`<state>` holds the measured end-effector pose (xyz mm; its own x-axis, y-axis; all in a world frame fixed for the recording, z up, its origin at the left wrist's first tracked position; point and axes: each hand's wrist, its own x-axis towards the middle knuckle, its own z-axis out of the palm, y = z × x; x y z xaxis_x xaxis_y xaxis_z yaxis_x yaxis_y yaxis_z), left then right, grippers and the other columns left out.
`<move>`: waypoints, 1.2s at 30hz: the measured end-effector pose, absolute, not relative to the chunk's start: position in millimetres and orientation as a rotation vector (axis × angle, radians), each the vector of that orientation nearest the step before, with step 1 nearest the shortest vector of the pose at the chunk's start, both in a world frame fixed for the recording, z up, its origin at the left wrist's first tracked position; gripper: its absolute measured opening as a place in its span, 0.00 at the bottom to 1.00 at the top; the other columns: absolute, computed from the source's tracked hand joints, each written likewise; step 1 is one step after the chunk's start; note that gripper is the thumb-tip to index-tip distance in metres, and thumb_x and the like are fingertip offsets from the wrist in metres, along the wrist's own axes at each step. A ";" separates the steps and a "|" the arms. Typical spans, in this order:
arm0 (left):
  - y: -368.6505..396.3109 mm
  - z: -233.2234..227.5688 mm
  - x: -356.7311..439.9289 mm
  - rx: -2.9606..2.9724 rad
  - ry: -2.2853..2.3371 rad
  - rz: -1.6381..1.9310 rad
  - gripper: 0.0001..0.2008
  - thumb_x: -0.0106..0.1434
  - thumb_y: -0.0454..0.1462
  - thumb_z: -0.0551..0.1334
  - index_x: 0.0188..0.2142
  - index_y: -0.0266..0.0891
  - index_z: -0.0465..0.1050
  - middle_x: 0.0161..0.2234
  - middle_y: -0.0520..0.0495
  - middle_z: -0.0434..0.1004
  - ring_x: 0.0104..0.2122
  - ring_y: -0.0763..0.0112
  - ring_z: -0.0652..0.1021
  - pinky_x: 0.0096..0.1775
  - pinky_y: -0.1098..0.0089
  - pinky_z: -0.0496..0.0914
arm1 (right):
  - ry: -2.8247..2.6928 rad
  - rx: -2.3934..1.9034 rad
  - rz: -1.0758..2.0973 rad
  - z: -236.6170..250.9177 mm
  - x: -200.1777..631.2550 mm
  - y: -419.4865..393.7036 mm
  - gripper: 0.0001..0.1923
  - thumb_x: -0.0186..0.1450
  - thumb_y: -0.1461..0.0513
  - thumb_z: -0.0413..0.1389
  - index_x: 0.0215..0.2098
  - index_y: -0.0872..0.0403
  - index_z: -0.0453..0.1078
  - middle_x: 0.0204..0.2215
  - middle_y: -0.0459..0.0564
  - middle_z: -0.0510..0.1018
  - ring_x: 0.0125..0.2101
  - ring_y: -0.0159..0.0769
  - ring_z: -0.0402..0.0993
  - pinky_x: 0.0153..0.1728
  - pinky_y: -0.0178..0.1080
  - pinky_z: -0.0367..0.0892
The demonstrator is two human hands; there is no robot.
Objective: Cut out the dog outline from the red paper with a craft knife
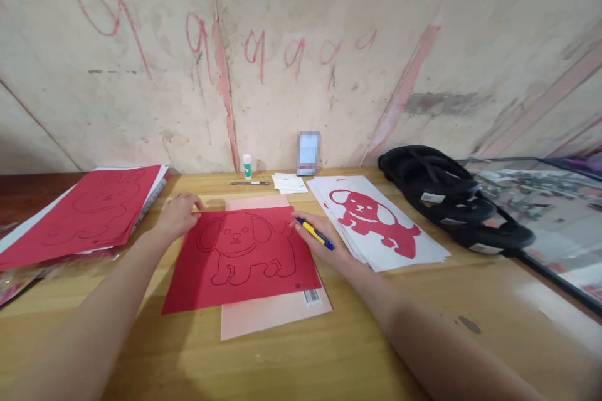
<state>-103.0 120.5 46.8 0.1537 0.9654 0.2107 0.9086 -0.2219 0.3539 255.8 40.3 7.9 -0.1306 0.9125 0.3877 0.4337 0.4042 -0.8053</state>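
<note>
A red paper sheet with a puppy outline drawn in dark line lies flat in front of me, over a pale pink board that sticks out above and below it. At the sheet's upper left corner is my left hand, its fingers curled around the edge. My right hand rests at the upper right corner and holds a slim blue-and-yellow pen-shaped tool. The tool's tip, near the fingertips, is too small to make out. To the right lies a red cut-paper puppy on white sheets.
Red paper with another outline tops a stack at left. Along the back are a glue stick, a pen, white paper pieces and a phone against the wall. Black strapped gear sits at right.
</note>
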 end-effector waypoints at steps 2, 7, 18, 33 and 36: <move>105.7 49.4 -84.8 2.331 1.901 0.639 0.07 0.52 0.35 0.59 0.33 0.39 0.71 0.44 0.39 0.74 0.51 0.49 0.70 0.53 0.52 0.62 | -1.715 -1.166 0.691 9.5 253.9 39.2 0.15 0.64 0.55 0.53 0.46 0.51 0.71 0.35 0.51 0.81 0.38 0.41 0.77 0.45 0.46 0.70; 31.9 47.5 -12.6 2.694 1.416 0.516 0.15 0.66 0.40 0.52 0.47 0.39 0.72 0.51 0.41 0.73 0.51 0.59 0.71 0.56 0.56 0.61 | -1.633 -1.127 0.838 6.4 249.9 41.1 0.15 0.62 0.53 0.54 0.42 0.53 0.71 0.26 0.48 0.79 0.31 0.38 0.76 0.38 0.42 0.71; -57.7 19.5 28.8 2.797 1.326 0.217 0.25 0.69 0.49 0.48 0.57 0.37 0.65 0.58 0.37 0.67 0.54 0.51 0.69 0.52 0.51 0.64 | -1.416 -1.139 1.009 19.8 247.6 38.3 0.15 0.58 0.50 0.57 0.29 0.54 0.71 0.16 0.42 0.65 0.19 0.29 0.60 0.20 0.33 0.56; -60.1 2.2 25.1 2.808 1.349 0.340 0.24 0.69 0.49 0.50 0.57 0.38 0.66 0.58 0.37 0.68 0.54 0.50 0.69 0.51 0.50 0.66 | -1.308 -1.044 1.225 18.4 210.9 62.3 0.15 0.55 0.52 0.59 0.29 0.54 0.65 0.18 0.40 0.67 0.18 0.26 0.62 0.20 0.32 0.57; -60.1 -1.9 23.2 2.812 1.335 0.385 0.23 0.68 0.48 0.51 0.57 0.41 0.67 0.58 0.38 0.68 0.54 0.51 0.69 0.51 0.51 0.66 | -1.331 -1.079 1.192 4.3 210.8 62.5 0.16 0.56 0.50 0.58 0.29 0.53 0.64 0.18 0.41 0.68 0.18 0.27 0.61 0.21 0.33 0.58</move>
<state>23.2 -60.1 -1.9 0.6074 0.7640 0.2178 0.7627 -0.6375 0.1089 210.8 62.5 4.3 -0.0947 0.9890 0.1141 -0.0041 0.1142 -0.9934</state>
